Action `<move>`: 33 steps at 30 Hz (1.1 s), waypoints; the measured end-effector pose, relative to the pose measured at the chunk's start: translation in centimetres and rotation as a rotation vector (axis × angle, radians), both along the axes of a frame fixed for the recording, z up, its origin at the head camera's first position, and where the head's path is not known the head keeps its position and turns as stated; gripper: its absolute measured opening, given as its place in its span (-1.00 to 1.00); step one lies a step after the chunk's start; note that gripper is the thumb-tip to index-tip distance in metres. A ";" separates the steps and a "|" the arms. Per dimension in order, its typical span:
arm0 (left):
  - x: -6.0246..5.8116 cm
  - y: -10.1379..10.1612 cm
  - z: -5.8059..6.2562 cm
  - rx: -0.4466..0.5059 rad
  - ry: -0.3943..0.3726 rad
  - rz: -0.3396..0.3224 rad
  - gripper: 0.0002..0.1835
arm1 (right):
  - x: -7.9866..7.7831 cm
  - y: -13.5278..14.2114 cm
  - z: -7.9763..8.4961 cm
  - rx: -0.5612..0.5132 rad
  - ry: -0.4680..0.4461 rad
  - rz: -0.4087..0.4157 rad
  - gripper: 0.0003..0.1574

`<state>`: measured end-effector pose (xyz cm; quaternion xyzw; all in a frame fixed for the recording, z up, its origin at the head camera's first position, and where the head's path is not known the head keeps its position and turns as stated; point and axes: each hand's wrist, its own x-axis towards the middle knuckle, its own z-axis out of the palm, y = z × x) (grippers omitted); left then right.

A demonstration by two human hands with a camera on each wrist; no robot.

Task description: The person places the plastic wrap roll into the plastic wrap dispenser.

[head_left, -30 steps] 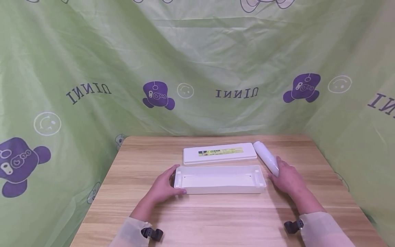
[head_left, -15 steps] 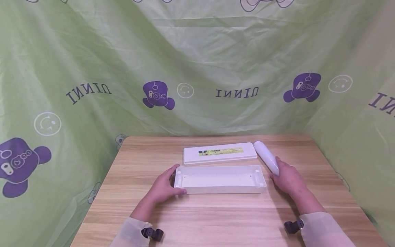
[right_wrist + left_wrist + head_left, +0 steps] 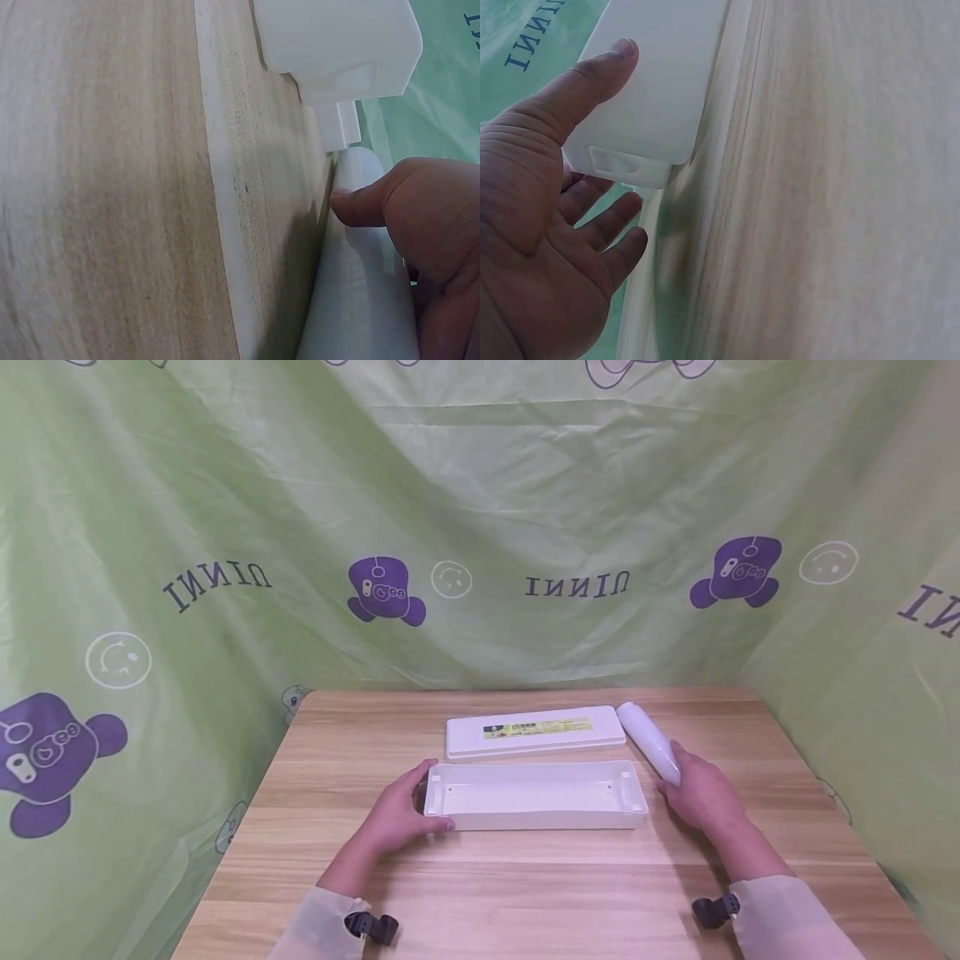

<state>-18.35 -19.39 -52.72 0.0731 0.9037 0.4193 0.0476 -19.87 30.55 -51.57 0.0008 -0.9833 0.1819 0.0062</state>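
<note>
A long white plastic box (image 3: 536, 821) sits with its hollow side up on the table, and my left hand (image 3: 393, 814) grips its left end. In the left wrist view the thumb lies on the front wall of the box, while the fingers bend round the end. To the right of the box, a smooth white roll of cling film (image 3: 647, 739) lies slanted. My right hand (image 3: 705, 789) holds the near end of the roll. The right wrist view shows the thumb (image 3: 364, 206) along the roll; the other fingers are mostly hidden behind it.
Behind the box lies a white lid (image 3: 540, 744) with a yellow-green label, close to the roll's far end. Pale wood grain covers the table (image 3: 510, 893). Green printed cloth (image 3: 480, 510) hangs at the back and both sides.
</note>
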 end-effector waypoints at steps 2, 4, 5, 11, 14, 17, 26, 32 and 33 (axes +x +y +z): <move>0.0 0.0 0.0 0.008 -0.001 -0.001 0.26 | 0.0 0.0 0.0 0.000 0.000 0.001 0.06; 0.0 0.0 -0.1 0.021 -0.004 -0.002 0.26 | 0.0 0.0 0.0 -0.002 0.001 0.000 0.06; 0.0 0.1 -0.1 0.028 -0.006 -0.002 0.26 | 0.0 0.0 0.0 -0.003 0.001 0.001 0.05; -0.1 0.1 -0.3 0.047 -0.021 -0.001 0.24 | 0.1 0.0 0.0 -0.011 0.009 0.003 0.04; -0.2 0.1 -0.4 0.058 -0.030 -0.002 0.24 | 0.2 0.1 0.1 -0.015 0.014 0.006 0.05; -0.3 0.2 -0.5 0.074 -0.034 -0.006 0.24 | 0.3 0.1 0.4 -0.018 0.019 0.005 0.06; -0.4 0.1 -0.6 0.094 -0.038 -0.008 0.23 | 0.5 0.1 1.1 -0.021 0.030 0.028 0.06; -0.4 0.0 -0.7 0.110 -0.032 -0.013 0.21 | 0.5 0.2 1.6 -0.026 0.046 0.045 0.08; -0.4 0.0 -0.7 0.113 -0.026 -0.017 0.21 | 0.5 0.2 1.6 -0.025 0.047 0.045 0.08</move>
